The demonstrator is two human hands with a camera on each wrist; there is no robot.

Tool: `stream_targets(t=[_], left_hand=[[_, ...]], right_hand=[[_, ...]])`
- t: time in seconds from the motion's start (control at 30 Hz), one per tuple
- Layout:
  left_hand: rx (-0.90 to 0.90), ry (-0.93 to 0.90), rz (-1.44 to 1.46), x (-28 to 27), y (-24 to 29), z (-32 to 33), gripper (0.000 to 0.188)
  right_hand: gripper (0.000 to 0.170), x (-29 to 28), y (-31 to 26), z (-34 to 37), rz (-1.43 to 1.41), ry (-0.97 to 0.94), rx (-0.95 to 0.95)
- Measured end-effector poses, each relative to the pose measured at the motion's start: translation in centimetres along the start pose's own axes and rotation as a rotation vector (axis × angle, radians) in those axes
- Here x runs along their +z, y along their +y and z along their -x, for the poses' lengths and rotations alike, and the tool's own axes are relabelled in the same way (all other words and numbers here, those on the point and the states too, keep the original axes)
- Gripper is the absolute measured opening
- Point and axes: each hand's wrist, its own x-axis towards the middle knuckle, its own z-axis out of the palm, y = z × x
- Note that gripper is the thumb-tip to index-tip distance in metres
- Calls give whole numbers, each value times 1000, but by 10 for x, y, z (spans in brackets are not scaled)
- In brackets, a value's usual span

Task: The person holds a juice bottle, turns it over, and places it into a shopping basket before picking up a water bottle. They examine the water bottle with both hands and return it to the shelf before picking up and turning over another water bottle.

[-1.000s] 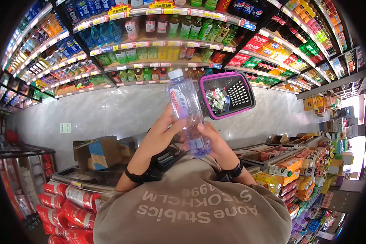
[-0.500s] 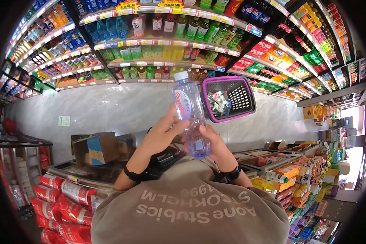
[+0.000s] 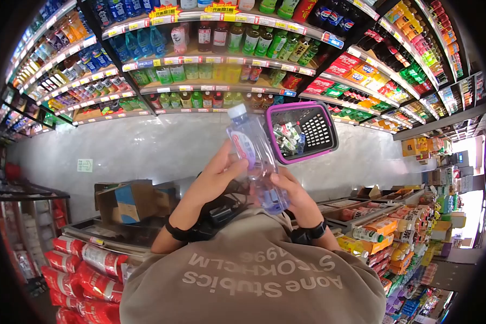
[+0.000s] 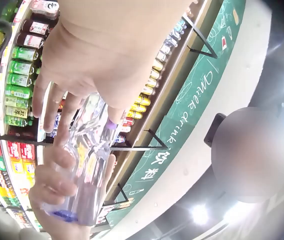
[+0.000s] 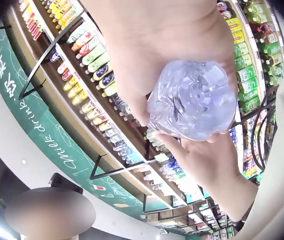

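Note:
A large clear bottle point(image 3: 256, 156) with a white cap point(image 3: 236, 111), a bluish tint and red lettering on its label slants between both hands in the head view, cap up and away from the body. My left hand point(image 3: 221, 170) grips it around the middle, with the thumb across the front. Lower down, near the base, my right hand point(image 3: 296, 194) holds its side, thumb on the front. Right wrist view: the bottle's ridged base point(image 5: 197, 102) faces the camera. Left wrist view: the bottle's clear body point(image 4: 89, 175) shows between the two hands.
A black shopping basket point(image 3: 329, 135) with a purple rim, holding several small packages, stands on the floor ahead. Behind it rise drink shelves point(image 3: 216, 56). An open cardboard box point(image 3: 132, 201) sits left, red bags point(image 3: 86, 272) are stacked lower left, and bottled drinks point(image 3: 370, 233) stand right.
The bottle has tilted further, its cap dropping slightly and its base shifting right with the right hand. Its label has turned a little to the left. Both hands have kept their hold.

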Motion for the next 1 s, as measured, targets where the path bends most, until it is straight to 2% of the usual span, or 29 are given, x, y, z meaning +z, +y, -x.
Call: stream_targets(t=[0.1, 0.2, 0.3, 0.33, 0.43, 0.47, 0.57, 0.7, 0.73, 0.83, 0.97, 1.0], left_hand=[[-7, 76, -29, -14, 5, 7, 89], [184, 79, 57, -12, 29, 2, 100], [184, 26, -86, -26, 32, 7, 112], [100, 33, -100, -27, 34, 10, 114], [115, 123, -286, -36, 36, 23, 115], [96, 179, -222, -28, 44, 27, 108], [83, 203, -335, -37, 44, 37, 89], [228, 194, -495, -32, 48, 36, 76], [254, 197, -499, -29, 50, 33, 75], [302, 204, -498, -26, 51, 38, 73], [386, 241, -510, -33, 45, 49, 76], [381, 249, -496, -31, 43, 53, 79]], right_hand=[[60, -1, -6, 5, 43, -20, 35], [57, -5, -12, 8, 80, -133, 98], [56, -3, -16, 9, 75, -200, 115], [57, -1, -16, 10, 66, -213, 113], [84, -5, -25, 13, 162, -251, 79], [84, -8, -26, 11, 85, -288, -37], [83, -13, -32, 12, -72, -261, -290], [73, -18, -38, 16, 180, -297, -465], [77, -13, -39, 20, 120, -215, -446], [91, -24, -33, 14, 153, -296, -546], [98, -8, -29, 27, 56, -251, -503], [103, -11, -27, 26, 125, -195, -510]])
